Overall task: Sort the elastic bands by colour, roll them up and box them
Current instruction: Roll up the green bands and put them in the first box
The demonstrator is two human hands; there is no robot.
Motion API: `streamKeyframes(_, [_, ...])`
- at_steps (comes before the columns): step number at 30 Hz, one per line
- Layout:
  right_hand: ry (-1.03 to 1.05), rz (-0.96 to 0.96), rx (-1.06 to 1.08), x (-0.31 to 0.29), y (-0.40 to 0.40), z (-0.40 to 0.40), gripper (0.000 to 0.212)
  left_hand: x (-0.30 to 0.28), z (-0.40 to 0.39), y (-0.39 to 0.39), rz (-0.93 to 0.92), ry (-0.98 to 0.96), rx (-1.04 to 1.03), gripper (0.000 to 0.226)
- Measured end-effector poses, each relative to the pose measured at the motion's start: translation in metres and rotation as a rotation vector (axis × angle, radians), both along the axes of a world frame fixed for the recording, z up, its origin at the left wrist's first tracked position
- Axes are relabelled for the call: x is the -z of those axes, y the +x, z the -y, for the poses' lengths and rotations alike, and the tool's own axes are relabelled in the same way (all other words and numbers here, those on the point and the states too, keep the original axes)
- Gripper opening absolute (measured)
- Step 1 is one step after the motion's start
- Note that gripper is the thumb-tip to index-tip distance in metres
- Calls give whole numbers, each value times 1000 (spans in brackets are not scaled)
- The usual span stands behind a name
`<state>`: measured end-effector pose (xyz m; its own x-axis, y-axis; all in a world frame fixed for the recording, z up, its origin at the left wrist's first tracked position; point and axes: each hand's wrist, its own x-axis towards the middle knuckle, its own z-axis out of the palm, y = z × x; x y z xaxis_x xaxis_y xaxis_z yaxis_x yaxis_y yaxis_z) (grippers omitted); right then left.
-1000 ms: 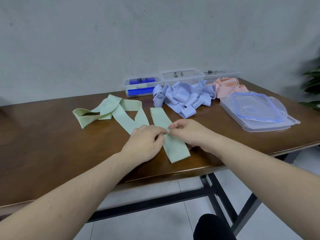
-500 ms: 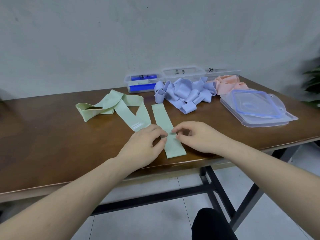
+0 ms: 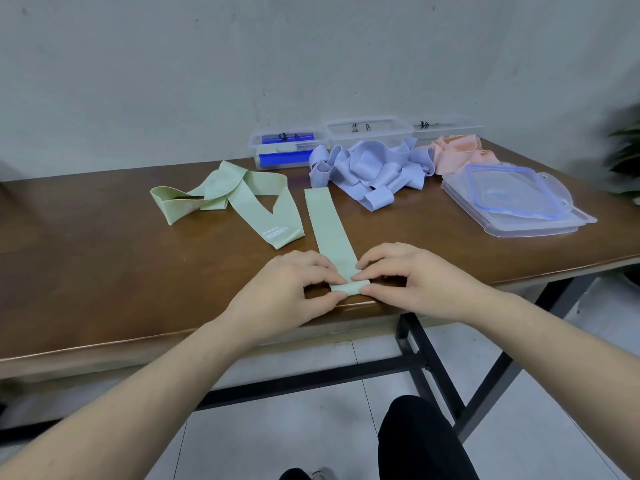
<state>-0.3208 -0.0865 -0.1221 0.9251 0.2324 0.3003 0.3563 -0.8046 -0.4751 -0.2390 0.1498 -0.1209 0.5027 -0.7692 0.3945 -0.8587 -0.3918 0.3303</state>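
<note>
A green band (image 3: 329, 230) lies flat and straight on the brown table (image 3: 104, 265), running from near the front edge away toward the wall. Its near end is turned over into a small fold, the start of a roll, right at the table's front edge. The left hand (image 3: 287, 292) pinches that folded end from one side, thumb and forefinger closed on it; the right hand (image 3: 412, 282) pinches it from the other side in the same way, fingertips meeting the fabric. Both forearms reach in over the table's edge.

Just left of this band, farther from the edge, sits a loose heap of green bands (image 3: 235, 199), looped and crossed over one another, one end showing a small white label. Behind the straight band and to its right is a tangled pile of lilac bands (image 3: 367, 168), and just right of that pile, touching it, a smaller bunch of pink bands (image 3: 457, 150).

Along the wall behind these piles stand three clear boxes in a row. The left box (image 3: 287, 147) has blue clips, and something pale green shows inside it. The middle box (image 3: 367, 129) and the right box (image 3: 446, 128) carry handwritten marks that I cannot read. To the right of the lilac pile, near the table's right end, lies a stack of clear lids (image 3: 512, 202), the top one with a blue seal.
</note>
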Motion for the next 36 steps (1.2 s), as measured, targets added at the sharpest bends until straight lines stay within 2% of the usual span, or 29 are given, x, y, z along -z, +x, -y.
streamKeyframes(4, [67, 71, 0, 4, -2, -3, 20, 2, -1, -5, 60, -33, 16, 29])
streamKeyframes(8, [64, 80, 5, 5, -5, -9, 32, 4, -1, -6, 100, -79, 25, 26])
streamKeyframes(14, [-18, 214, 39, 12, -6, -18, 18, 5, -2, -10, 149, -113, 51, 17])
streamKeyframes(18, [17, 221, 74, 10, -7, -22, 11, 5, 0, -12, 157, -135, 41, 16])
streamKeyframes(27, [48, 107, 26, 6, -15, -20, 17, 7, 0, -16, 17, -152, 26, 15])
streamKeyframes(34, [179, 49, 65, 0, -11, -20, 13, -1, 1, -17, -147, -166, -23, 15])
streamKeyframes(36, [181, 40, 70, -1, -9, -20, 12, -1, 3, -17, -137, -161, -41, 11])
